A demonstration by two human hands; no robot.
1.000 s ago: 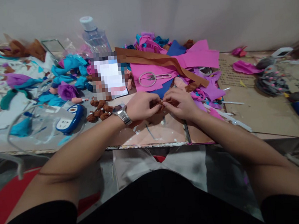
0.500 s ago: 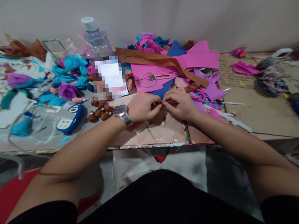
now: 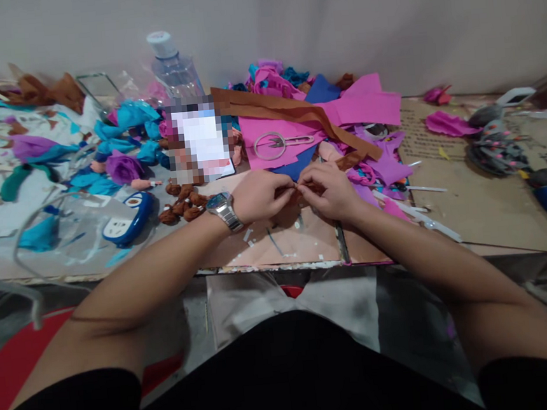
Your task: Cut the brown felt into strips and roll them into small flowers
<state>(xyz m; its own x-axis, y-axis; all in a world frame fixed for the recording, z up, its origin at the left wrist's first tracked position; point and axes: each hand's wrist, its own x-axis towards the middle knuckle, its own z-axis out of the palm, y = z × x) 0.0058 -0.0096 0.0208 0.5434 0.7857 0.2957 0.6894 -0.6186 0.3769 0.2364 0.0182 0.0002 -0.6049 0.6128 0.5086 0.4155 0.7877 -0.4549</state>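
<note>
My left hand (image 3: 266,196), below a metal wristwatch, and my right hand (image 3: 327,191) meet fingertip to fingertip over the table. Both are closed in a pinch on a small piece of brown crepe paper (image 3: 304,188), mostly hidden by the fingers. Just beyond them lie pink crepe paper sheets (image 3: 355,105), long brown crepe paper strips (image 3: 274,106) and thread snips (image 3: 277,143) with a ring. Several small brown twisted paper bundles (image 3: 184,203) sit left of my left wrist.
A clear bottle (image 3: 175,70) stands behind a partly blurred phone (image 3: 205,141). Blue and purple paper flowers (image 3: 126,165), a blue power socket (image 3: 131,220) and a white cable cover the left side. To the right are white sticks (image 3: 431,223), cardboard (image 3: 450,202) and a dark pincushion-like object (image 3: 496,150).
The brown paper showing under my left palm and by the wrist is now mostly out of sight. Both hands stay pinched together in nearly the same place.
</note>
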